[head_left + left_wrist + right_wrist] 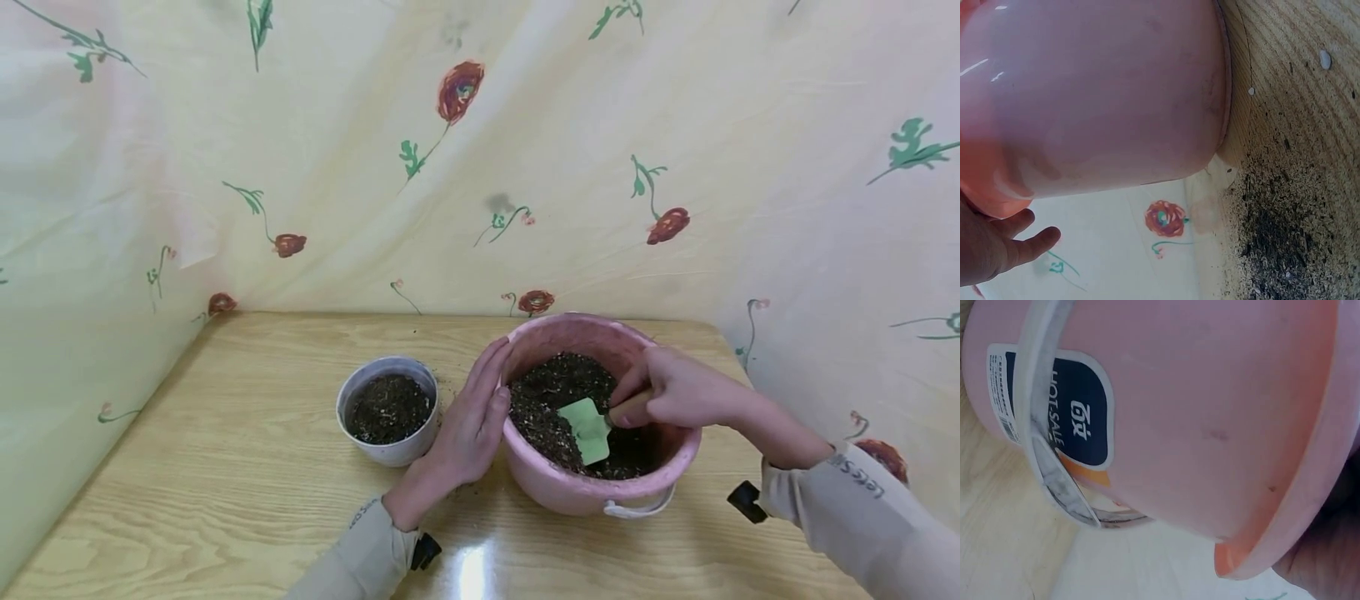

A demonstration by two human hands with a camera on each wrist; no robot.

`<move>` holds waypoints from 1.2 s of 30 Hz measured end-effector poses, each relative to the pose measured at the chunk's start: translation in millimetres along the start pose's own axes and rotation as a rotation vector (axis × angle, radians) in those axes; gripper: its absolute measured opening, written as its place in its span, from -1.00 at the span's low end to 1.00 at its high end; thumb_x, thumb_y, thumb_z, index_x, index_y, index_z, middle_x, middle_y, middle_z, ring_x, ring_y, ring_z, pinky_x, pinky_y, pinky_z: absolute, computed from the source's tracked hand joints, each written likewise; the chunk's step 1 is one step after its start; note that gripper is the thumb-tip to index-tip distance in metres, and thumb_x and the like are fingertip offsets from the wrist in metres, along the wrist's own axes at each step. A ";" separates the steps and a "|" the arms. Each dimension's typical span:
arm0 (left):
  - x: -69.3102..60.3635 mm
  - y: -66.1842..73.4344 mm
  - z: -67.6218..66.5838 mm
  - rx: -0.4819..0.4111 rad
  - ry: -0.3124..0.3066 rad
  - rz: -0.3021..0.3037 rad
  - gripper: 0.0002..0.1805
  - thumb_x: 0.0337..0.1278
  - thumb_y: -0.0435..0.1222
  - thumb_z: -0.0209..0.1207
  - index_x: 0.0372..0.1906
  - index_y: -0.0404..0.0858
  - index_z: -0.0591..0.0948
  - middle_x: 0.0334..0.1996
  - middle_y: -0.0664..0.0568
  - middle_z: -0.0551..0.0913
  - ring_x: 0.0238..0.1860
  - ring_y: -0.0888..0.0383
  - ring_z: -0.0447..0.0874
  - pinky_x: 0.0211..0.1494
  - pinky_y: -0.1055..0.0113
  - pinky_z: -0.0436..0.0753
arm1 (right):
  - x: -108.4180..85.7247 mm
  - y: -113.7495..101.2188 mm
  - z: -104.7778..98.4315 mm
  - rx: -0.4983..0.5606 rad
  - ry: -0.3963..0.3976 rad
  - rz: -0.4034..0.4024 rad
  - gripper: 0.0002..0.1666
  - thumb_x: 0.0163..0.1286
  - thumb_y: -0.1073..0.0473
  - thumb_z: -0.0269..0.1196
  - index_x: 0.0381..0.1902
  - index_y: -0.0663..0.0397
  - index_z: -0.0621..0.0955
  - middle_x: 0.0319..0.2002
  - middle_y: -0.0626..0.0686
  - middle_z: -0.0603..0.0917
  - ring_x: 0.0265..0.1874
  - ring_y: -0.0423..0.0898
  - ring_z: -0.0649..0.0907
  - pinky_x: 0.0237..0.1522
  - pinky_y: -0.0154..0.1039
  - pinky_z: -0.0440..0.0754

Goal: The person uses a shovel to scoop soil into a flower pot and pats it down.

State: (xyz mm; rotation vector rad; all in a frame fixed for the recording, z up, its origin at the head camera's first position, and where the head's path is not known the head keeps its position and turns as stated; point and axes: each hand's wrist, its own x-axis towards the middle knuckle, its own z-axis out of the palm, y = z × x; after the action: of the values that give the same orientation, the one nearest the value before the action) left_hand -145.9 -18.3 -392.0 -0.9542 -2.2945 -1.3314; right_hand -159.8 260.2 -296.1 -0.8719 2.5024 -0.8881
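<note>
A pink bucket [555, 492] holding dark potting soil [558, 379] stands on the table. My right hand [671, 392] reaches over its right rim and grips the handle of a small light-green hand shovel [587, 431], whose blade lies against the soil. The left hand [468, 425] rests along the bucket's left rim with its fingers straight; two of its fingertips [1041, 240] show beside the bucket wall in the left wrist view. Close to the left hand's outer side is a whitish pot [397, 454] with soil inside. In the right wrist view the bucket hides most of the right hand.
Spilled soil [1279, 237] and a small white pebble [1325, 59] lie on the wooden table [225, 467]. The bucket's white handle [641, 507] hangs down at its front. A flower-printed cloth [337, 150] hangs behind and on both sides.
</note>
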 end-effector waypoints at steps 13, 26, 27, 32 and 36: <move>0.0 -1.6 4.2 -0.019 0.025 -0.003 -0.32 0.52 0.06 -0.49 0.49 -0.28 0.10 0.49 -0.09 0.07 0.46 0.01 0.10 0.43 0.02 0.24 | 4.8 0.2 6.8 -0.014 0.020 -0.001 -0.86 0.14 0.19 0.42 -0.34 0.13 0.78 -0.36 -0.07 0.76 -0.51 -0.36 0.62 -0.42 -0.40 0.59; 0.2 -2.0 3.7 -0.039 0.036 -0.022 -0.29 0.49 0.11 -0.54 0.51 -0.24 0.06 0.51 -0.03 0.01 0.47 -0.01 0.06 0.41 -0.06 0.22 | 8.0 -3.0 12.3 0.004 0.061 -0.009 -0.83 0.13 0.21 0.43 -0.34 0.19 0.77 -0.46 -0.09 0.75 -0.70 -0.37 0.52 -0.58 -0.38 0.55; 0.0 -2.0 3.9 -0.041 0.034 -0.024 -0.28 0.49 0.11 -0.55 0.51 -0.24 0.06 0.51 -0.03 0.01 0.47 -0.01 0.06 0.42 -0.06 0.21 | 7.7 -3.2 12.7 0.009 0.064 -0.006 -0.82 0.13 0.20 0.43 -0.33 0.19 0.77 -0.45 -0.08 0.76 -0.70 -0.37 0.52 -0.58 -0.38 0.55; 0.5 -2.3 6.4 -0.066 0.034 -0.015 -0.28 0.49 0.11 -0.54 0.51 -0.26 0.06 0.51 -0.05 0.01 0.48 -0.02 0.01 0.44 -0.07 0.16 | 3.5 -4.0 11.8 0.024 0.067 0.015 -0.81 0.14 0.20 0.42 -0.31 0.22 0.77 -0.44 -0.06 0.76 -0.71 -0.35 0.52 -0.58 -0.36 0.55; -0.4 -1.7 8.6 -0.086 0.041 -0.020 -0.30 0.51 0.08 -0.51 0.51 -0.26 0.06 0.51 -0.05 0.01 0.49 -0.01 0.00 0.45 -0.06 0.14 | -0.4 -5.3 9.4 0.075 0.049 0.079 -0.79 0.15 0.18 0.41 -0.27 0.19 0.76 -0.57 -0.09 0.71 -0.83 -0.31 0.45 -0.73 -0.31 0.50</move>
State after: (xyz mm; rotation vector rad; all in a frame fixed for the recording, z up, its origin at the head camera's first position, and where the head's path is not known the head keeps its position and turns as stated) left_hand -146.3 -11.7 -397.7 -0.9233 -2.2381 -1.4544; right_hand -152.6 253.0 -299.5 -0.7313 2.5079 -0.9811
